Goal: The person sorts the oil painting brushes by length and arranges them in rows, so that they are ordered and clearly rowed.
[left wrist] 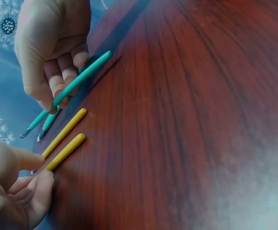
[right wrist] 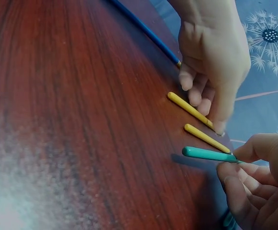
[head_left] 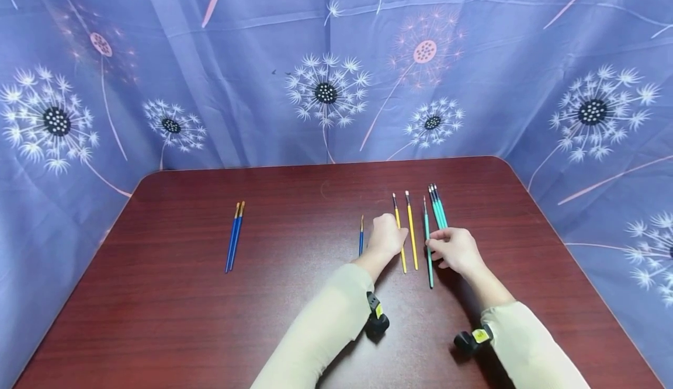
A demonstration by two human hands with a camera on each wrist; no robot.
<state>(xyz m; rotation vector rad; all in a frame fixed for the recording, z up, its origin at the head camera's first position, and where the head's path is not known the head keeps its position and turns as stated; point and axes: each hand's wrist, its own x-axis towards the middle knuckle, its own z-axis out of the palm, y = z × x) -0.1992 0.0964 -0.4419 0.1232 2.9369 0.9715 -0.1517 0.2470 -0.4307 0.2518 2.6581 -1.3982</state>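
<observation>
My right hand [head_left: 457,250] pinches a teal paintbrush [head_left: 428,260] between thumb and fingertips. In the right wrist view the brush's handle [right wrist: 205,154] is lifted a little, with a shadow under it. More teal paintbrushes [head_left: 437,205] lie together just beyond that hand. My left hand [head_left: 386,234] has thumb and finger around a yellow paintbrush [left wrist: 66,151], whose handle end rests on or close to the table. A second yellow paintbrush [head_left: 412,231] lies between the hands. To the left, a blue paintbrush [head_left: 361,240] is partly hidden by the left hand.
Two blue paintbrushes [head_left: 235,237] lie side by side on the left part of the dark red wooden table [head_left: 158,307]. Behind the table's far edge hangs a blue curtain [head_left: 252,114] with a dandelion print, which also closes off both sides.
</observation>
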